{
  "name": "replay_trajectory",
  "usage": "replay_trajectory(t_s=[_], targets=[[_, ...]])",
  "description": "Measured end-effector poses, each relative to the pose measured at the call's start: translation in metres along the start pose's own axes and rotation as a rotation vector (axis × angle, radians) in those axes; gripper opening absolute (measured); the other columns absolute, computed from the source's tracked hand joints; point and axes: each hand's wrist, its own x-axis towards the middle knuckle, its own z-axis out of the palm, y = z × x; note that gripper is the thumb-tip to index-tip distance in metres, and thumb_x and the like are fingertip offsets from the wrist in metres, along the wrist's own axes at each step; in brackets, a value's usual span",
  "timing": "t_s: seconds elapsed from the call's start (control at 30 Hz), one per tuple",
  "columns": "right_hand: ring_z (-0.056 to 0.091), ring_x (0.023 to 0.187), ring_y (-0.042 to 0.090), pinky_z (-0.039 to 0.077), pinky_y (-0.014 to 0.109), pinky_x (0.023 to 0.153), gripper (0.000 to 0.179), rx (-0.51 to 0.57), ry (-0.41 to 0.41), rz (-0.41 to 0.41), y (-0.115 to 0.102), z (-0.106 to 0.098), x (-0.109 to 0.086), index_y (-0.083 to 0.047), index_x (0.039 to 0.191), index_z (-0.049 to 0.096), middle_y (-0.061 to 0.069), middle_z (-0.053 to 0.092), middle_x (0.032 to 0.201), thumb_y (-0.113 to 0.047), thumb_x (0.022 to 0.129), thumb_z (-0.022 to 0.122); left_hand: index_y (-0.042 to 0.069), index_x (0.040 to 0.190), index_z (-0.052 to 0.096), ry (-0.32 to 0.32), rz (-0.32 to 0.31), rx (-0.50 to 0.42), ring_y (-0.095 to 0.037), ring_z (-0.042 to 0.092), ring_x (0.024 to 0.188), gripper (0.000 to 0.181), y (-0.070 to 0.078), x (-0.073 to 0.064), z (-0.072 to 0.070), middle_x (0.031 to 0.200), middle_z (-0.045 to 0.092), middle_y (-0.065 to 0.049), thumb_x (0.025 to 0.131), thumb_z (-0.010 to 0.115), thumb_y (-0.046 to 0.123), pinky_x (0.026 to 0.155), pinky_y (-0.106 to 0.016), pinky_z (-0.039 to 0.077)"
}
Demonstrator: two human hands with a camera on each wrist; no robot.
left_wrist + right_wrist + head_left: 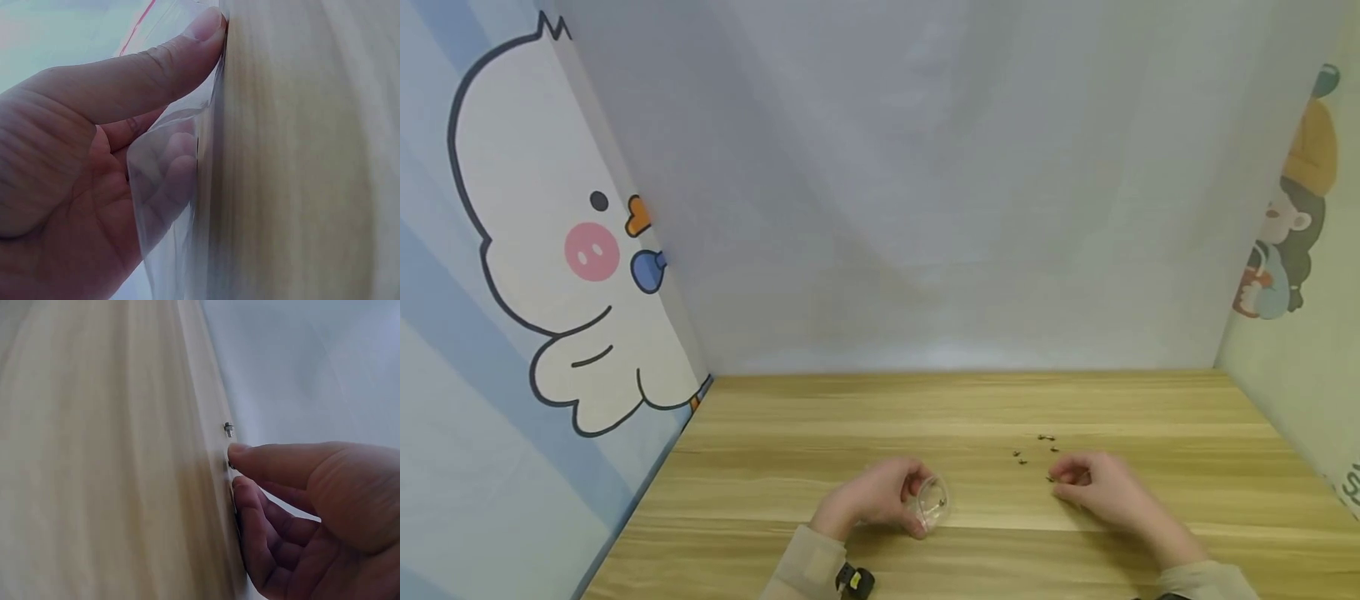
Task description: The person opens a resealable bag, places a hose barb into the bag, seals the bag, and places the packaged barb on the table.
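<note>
**Clear cup point(931, 515) and tiny metal pieces on a wood-grain worktop point(775, 492)**

Nearest us, a black wrist device point(854, 581) with a yellow label, too small to read, sits against a pale beige sleeve point(805, 560). On the left, the left hand point(880, 496) curls its fingers and thumb round the cup, which is thin, see-through, smooth plastic with a round mouth; we see it tilted over the worktop, a small dark piece point(942, 502) showing within its outline. On the right, the right hand point(1105, 490) pinches a tiny dark piece point(1049, 479) between thumb and forefinger, low over the worktop. Close beyond lie the loose metal pieces point(1022, 462); one we see near the thumb has a short shaft and a wider collar, like a screw. Behind the worktop's far edge hangs a plain grey-white sheet point(925, 208). The left wall point(535, 200) carries a white cartoon bird with a pink cheek.
</note>
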Motion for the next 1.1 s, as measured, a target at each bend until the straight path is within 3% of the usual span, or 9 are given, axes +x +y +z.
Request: replay_trajectory(t_s=[0.33,0.77,1.1], targets=[[0.065,0.083,0.013,0.053,0.031,0.076,0.015,-0.067,0.053,0.026,-0.0025,0.0085,0.0027,-0.010,0.103,0.077,-0.005,0.070,0.089,-0.015,0.092,0.084,0.009,0.116,0.068,0.003,0.009,0.013,-0.006,0.052,0.080,0.060,0.0001,-0.0002,0.0010,0.091,0.058,0.007,0.065,0.100,0.003,0.074,-0.023,0.048],[0.064,0.086,0.013,0.052,0.041,0.082,0.009,-0.100,0.045,0.039,-0.0065,0.0090,0.0040,-0.012,0.098,0.076,-0.005,0.070,0.090,-0.016,0.093,0.083,0.008,0.115,0.068,0.000,0.017,0.000,-0.007,0.051,0.079,0.060,0.0026,-0.0026,-0.0005,0.091,0.058,0.005,0.065,0.100,0.001,0.073,-0.023,0.048],[0.061,0.085,0.012,0.051,0.037,0.079,0.007,-0.117,0.034,0.032,-0.0082,0.0076,0.0023,-0.014,0.095,0.075,-0.006,0.068,0.088,-0.016,0.094,0.082,0.007,0.116,0.068,-0.007,0.016,-0.011,-0.008,0.051,0.080,0.060,0.0049,-0.0042,-0.0010,0.091,0.058,0.005,0.065,0.100,0.000,0.074,-0.023,0.048]])
